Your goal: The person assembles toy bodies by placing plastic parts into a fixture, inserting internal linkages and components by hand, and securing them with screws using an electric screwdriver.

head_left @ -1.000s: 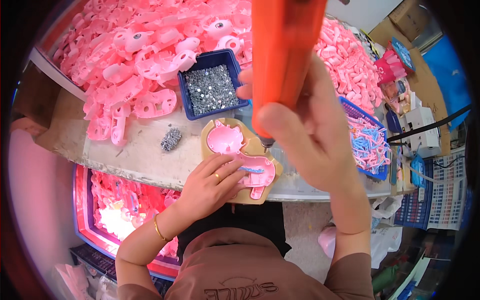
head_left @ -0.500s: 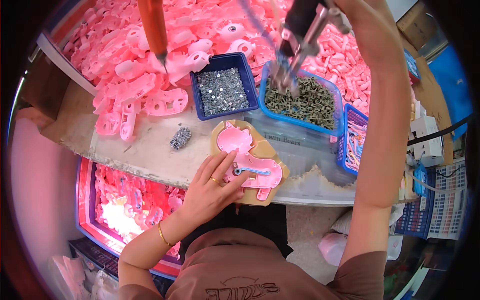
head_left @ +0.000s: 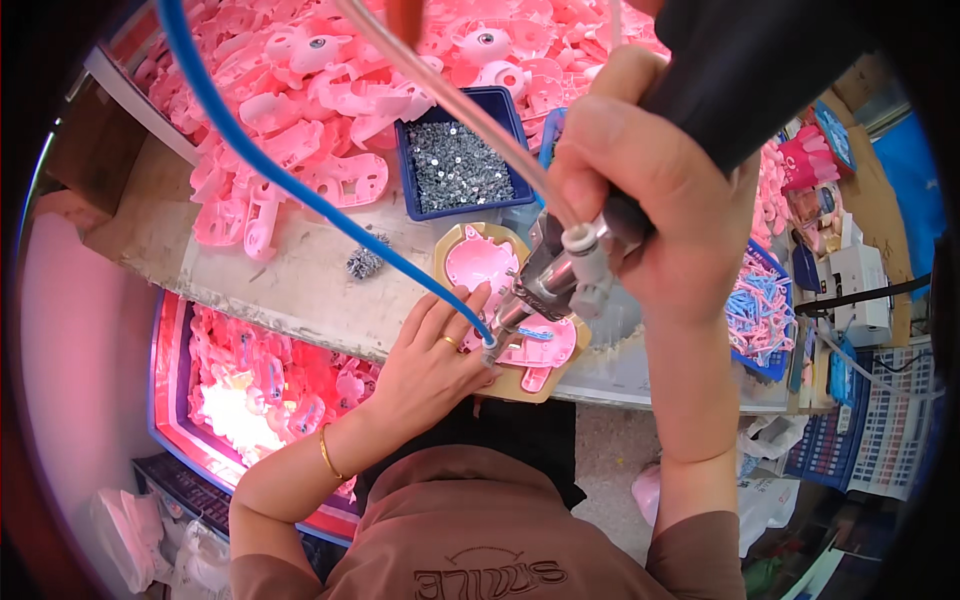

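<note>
My right hand (head_left: 665, 190) is wrapped round the black body of a pneumatic screwdriver (head_left: 755, 75). Its metal nose points down at a pink plastic toy half-shell (head_left: 478, 262), near my left fingertips; the exact contact at the tip is hidden. The shell lies in a tan fixture (head_left: 522, 391) at the table's front edge. Stretched out over the shell's left side, my left hand (head_left: 425, 350) has its fingers extended and rests on shell and fixture. A small blue plastic strip (head_left: 535, 333) sits inside the shell. A blue hose (head_left: 270, 172) runs down to the nose.
Behind the fixture stands a dark blue tub (head_left: 519, 160) of small metal parts. Left of it lies a clump of grey screws (head_left: 366, 260). Pink shells (head_left: 320, 110) are heaped at the back. A blue basket (head_left: 775, 369) holds pink and blue strips at the right.
My right hand has brought the screwdriver down and nearer, from above the blue-rimmed tray to the shell. My left hand and the fixture have stayed nearly in place.
</note>
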`<state>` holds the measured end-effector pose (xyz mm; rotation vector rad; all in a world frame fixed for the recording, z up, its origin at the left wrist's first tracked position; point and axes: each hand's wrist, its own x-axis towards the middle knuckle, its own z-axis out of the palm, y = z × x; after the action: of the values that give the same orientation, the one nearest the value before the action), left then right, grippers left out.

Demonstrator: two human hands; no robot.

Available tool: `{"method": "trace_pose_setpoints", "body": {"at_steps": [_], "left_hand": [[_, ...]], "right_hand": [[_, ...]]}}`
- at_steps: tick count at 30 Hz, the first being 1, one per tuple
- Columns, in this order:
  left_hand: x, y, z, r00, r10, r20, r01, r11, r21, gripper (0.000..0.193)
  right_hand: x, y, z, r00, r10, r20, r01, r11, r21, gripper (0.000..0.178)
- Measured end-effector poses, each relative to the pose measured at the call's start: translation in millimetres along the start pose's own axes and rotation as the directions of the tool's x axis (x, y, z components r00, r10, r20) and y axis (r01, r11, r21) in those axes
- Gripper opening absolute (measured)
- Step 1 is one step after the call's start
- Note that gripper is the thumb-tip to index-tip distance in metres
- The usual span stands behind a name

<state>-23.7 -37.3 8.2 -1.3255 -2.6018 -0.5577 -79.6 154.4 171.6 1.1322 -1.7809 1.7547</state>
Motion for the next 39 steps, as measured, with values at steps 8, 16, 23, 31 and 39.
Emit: {"method": "trace_pose_setpoints", "body": {"at_steps": [8,16,23,31,39], "left_hand": [[0,-1,0,1.0,0.008,0.006,-0.008,1.0,-0.026,0.047],[4,6,4,0.998,0.037,-0.057,-0.036,0.999,0.016,0.052],[0,2,-4,0.995,0.084,-0.062,-0.086,0.996,-0.038,0.029],[-14,-25,-131,0.989,0.016,0.146,0.06,0.861,-0.504,0.023],[-114,-59,-192,0.776,-0.58,0.248,0.519,0.811,0.27,0.047]], "right_hand": [[-1,-27,40,0.848,0.371,-0.378,-0.345,0.929,0.137,0.043],[-4,-10,21,0.789,0.267,-0.553,-0.319,0.948,0.002,0.018],[48,-27,-58,0.95,0.078,-0.301,-0.125,0.982,-0.141,0.037],[-24,-3,-217,0.823,0.373,-0.429,-0.561,0.652,-0.51,0.031],[-167,73,-326,0.581,0.508,-0.636,-0.663,-0.157,-0.732,0.022]]}}
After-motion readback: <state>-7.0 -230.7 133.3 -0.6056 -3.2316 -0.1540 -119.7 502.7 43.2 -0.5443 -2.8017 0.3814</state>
